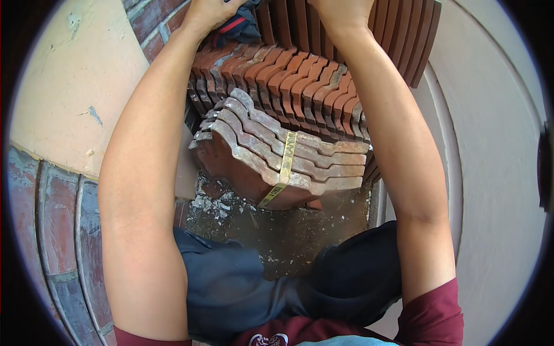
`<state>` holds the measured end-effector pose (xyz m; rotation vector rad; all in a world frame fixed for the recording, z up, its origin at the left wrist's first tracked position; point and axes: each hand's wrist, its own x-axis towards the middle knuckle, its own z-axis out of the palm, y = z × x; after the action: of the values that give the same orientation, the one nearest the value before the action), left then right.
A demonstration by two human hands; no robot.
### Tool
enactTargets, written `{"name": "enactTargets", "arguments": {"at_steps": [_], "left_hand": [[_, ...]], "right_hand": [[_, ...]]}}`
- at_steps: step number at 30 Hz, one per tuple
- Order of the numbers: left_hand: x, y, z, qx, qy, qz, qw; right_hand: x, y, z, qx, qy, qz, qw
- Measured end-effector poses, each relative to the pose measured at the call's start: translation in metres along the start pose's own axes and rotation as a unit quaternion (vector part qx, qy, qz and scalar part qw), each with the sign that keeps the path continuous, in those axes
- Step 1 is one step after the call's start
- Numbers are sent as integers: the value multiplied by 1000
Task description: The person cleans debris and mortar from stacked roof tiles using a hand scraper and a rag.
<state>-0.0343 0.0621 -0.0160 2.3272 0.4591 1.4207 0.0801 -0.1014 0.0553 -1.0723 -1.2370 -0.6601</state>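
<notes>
My left hand [216, 12] is at the top edge, beside a dark cloth [239, 29] with a red stripe; its fingers are mostly cut off by the frame. My right hand [344, 10] is also at the top edge, in front of upright brown tiles [398, 34], its fingers out of frame. Below the hands lies a row of orange-red roof tiles [300, 78] standing on edge. Nearer to me, several weathered tiles [271, 144] lean together with a yellow printed strap [287, 158] around them.
A brick wall [60, 219] and a cream panel [75, 86] are on the left. On the right stands a pale grey moulded surface [496, 144]. White flakes [213, 205] lie on the dark floor [277, 236], in front of my bent knees.
</notes>
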Motion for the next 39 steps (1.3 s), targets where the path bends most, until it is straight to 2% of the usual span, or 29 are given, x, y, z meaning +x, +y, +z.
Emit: {"name": "enactTargets", "arguments": {"at_steps": [3, 6, 8, 9, 12, 13, 14, 16, 19, 22, 23, 26, 28, 29, 30, 32, 34, 35, 39], "left_hand": [[1, -2, 2, 18, 0, 11, 1000], [-1, 4, 3, 31, -2, -23, 999], [-1, 3, 3, 23, 5, -8, 1000], [0, 5, 2, 19, 7, -1, 1000], [1, 2, 2, 27, -3, -15, 1000], [0, 0, 2, 26, 4, -4, 1000], [-2, 0, 3, 27, 2, -7, 1000], [-2, 2, 2, 29, 3, -7, 1000], [-2, 4, 1, 22, -6, -24, 999], [1, 2, 2, 14, 5, -6, 1000], [0, 1, 3, 10, 10, 5, 1000], [-1, 5, 1, 21, 0, -24, 999], [-2, 3, 4, 19, 2, -15, 1000], [-1, 2, 3, 19, 6, -10, 1000], [0, 3, 3, 18, 9, -6, 1000], [0, 1, 4, 19, 13, -5, 1000], [-6, -3, 0, 27, 14, -19, 999], [-5, -1, 0, 28, 12, -21, 999], [-3, 4, 4, 26, 13, -15, 999]], "right_hand": [[6, -1, -5, -5, -3, 23, 1000], [-2, -4, 1, 8, -40, 30, 999], [-23, 21, 7, -54, -61, -77, 994], [-27, 18, 5, -40, -85, -57, 994], [-10, 12, 1, -7, -35, 4, 999], [-1, 4, 0, -12, -2, -13, 1000], [3, -3, -5, 6, -20, 20, 1000], [-2, 14, -9, -10, -11, -26, 1000], [-10, 24, -23, -69, -157, -21, 985], [-8, 21, -25, -49, -223, -61, 972], [-3, 20, -21, -39, -206, -117, 971], [9, 5, -10, -52, -228, -175, 956], [-9, 13, -3, -82, -279, -146, 945], [-19, 22, 0, -108, -327, -89, 935], [-24, 19, 1, -112, -336, -76, 932], [-18, 17, 3, -112, -306, -77, 942], [0, -11, 5, -75, -220, -142, 962], [6, -13, 6, -79, -213, -168, 959], [-26, 16, 4, -137, -364, -42, 920]]}}
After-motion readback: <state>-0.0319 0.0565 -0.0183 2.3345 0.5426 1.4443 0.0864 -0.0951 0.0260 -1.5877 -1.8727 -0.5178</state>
